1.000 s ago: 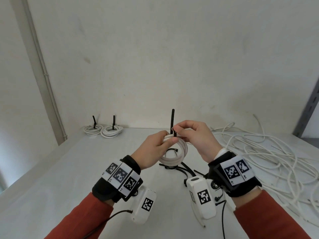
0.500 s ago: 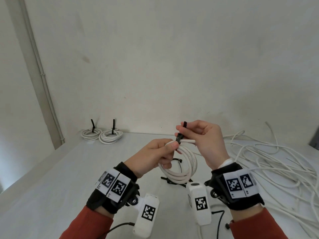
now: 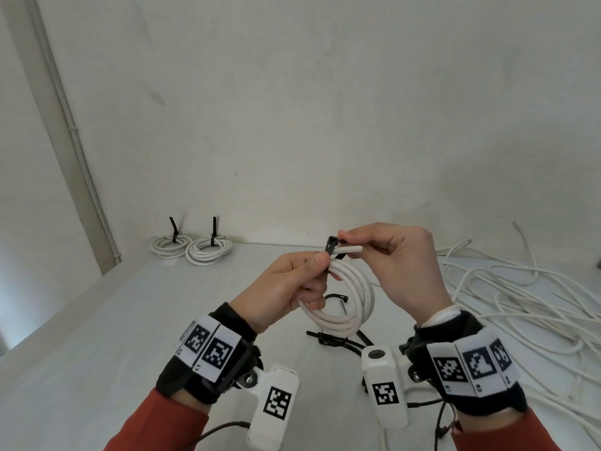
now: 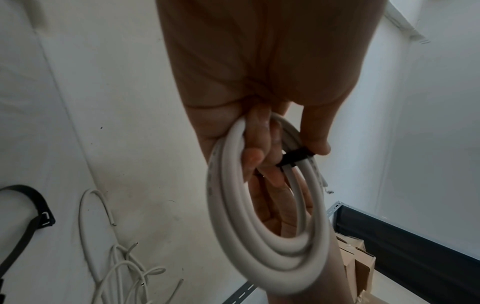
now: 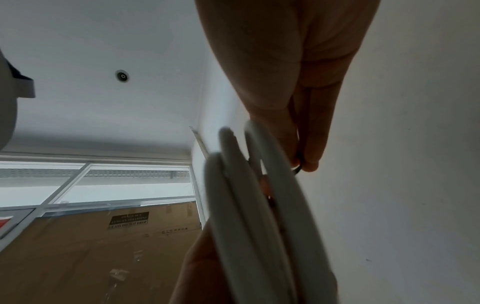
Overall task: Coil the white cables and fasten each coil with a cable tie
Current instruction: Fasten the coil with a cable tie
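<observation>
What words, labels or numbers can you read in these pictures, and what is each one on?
"GLASS DO NOT DROP": bottom line of the dark label on the brown cardboard box; upper two lines too blurred.
Print along the coiled white cable: too faint to read.
Characters beside the black-and-white square markers on the wristbands: too small.

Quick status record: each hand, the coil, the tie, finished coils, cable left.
left hand: grips the coil, thumb on the cable tie
right hand: pinches the tie's end
tie: wrapped round the coil
finished coils: two, tied, by the wall
loose cables: tangled on the table, right side
spare ties: under the coil
</observation>
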### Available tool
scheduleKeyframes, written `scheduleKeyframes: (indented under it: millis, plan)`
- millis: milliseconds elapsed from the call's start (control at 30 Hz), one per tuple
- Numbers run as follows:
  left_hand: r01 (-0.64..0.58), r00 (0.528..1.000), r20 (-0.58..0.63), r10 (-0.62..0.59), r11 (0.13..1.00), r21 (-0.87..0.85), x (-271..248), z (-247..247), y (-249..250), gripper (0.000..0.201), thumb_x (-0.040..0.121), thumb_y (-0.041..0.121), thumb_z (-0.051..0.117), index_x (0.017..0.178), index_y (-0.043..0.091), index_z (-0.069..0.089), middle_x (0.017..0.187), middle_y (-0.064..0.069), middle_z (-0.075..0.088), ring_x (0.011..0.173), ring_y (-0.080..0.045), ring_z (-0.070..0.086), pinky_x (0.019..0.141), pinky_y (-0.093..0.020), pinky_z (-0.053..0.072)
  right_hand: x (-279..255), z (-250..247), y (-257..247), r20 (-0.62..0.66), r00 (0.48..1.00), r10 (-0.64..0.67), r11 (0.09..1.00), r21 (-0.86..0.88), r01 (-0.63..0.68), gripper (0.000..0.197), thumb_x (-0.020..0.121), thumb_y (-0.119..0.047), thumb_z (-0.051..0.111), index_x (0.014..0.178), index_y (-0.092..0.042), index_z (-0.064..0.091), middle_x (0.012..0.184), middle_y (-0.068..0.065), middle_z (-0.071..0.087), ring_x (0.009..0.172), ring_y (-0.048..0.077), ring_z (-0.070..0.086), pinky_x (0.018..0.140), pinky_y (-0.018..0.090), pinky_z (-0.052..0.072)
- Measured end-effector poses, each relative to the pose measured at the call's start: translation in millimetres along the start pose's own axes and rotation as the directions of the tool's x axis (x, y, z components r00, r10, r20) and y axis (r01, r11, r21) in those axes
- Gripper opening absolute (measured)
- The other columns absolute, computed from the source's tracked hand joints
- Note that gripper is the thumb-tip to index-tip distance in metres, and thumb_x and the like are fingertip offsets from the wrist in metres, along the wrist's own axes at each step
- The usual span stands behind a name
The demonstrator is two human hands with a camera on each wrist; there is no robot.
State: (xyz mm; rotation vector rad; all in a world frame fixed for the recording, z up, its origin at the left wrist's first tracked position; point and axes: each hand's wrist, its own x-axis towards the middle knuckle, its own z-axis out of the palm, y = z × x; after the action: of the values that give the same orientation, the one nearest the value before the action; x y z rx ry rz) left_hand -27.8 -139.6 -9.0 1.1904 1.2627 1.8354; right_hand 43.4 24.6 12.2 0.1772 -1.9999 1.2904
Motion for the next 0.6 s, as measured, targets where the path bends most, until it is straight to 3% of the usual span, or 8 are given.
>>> scheduleKeyframes:
  millis: [133,333,433,500,600]
  plan:
    - [-0.022,1.000,0.007,0.022,1.000,0.017,0,1,3,0.029,0.079,0.055,0.063,0.066,0.029,0.067,0.058,0.014,0.030,0.048,-0.002,0.024,0.054,-0.019,0.036,-2,1,-2,0.006,1.000,-0.026,0.998,-0.055,0.026,0.030,0.081,0.006,0.068,0.085,-0.022,0.077,0.081,-0.003,0.075,0.071,0.017,0.070,0.072,0.032,0.057]
    - [0.006,1.000,-0.012,-0.005,0.999,0.036,-2,5,5,0.030,0.076,0.057,0.065,0.063,0.029,0.067,0.058,0.012,0.026,0.048,-0.003,0.023,0.054,-0.019,0.035,-4,1,-9,-0.001,0.998,-0.062,0.998,-0.013,0.062,0.031,0.079,0.007,0.069,0.084,-0.023,0.076,0.081,-0.006,0.075,0.074,0.013,0.071,0.072,0.022,0.054]
    - [0.042,0.998,-0.037,-0.041,0.998,0.040,-3,9,6,0.030,0.082,0.049,0.061,0.061,0.028,0.066,0.059,0.006,0.019,0.048,-0.005,0.020,0.054,-0.020,0.035,-5,0,-11,-0.001,0.998,-0.068,0.998,-0.002,0.068,0.031,0.080,0.007,0.069,0.083,-0.023,0.075,0.080,-0.008,0.075,0.077,0.008,0.071,0.073,0.019,0.053]
    - [0.090,0.993,-0.075,-0.088,0.995,0.034,-2,12,5,0.036,0.090,0.040,0.056,0.059,0.025,0.066,0.062,0.000,0.014,0.049,-0.009,0.015,0.053,-0.021,0.035,-6,1,-12,0.001,0.997,-0.074,0.997,-0.004,0.074,0.030,0.080,0.005,0.070,0.082,-0.024,0.075,0.080,-0.009,0.075,0.077,0.007,0.071,0.071,0.021,0.054]
    - [0.134,0.986,-0.096,-0.134,0.991,-0.008,-2,16,4,0.036,0.089,0.035,0.046,0.064,0.021,0.068,0.063,-0.002,0.014,0.048,-0.009,0.014,0.052,-0.022,0.035,-7,1,-15,0.005,0.992,-0.123,0.992,-0.014,0.123,0.025,0.079,0.001,0.072,0.085,-0.023,0.075,0.081,-0.007,0.074,0.077,0.009,0.071,0.066,0.027,0.057]
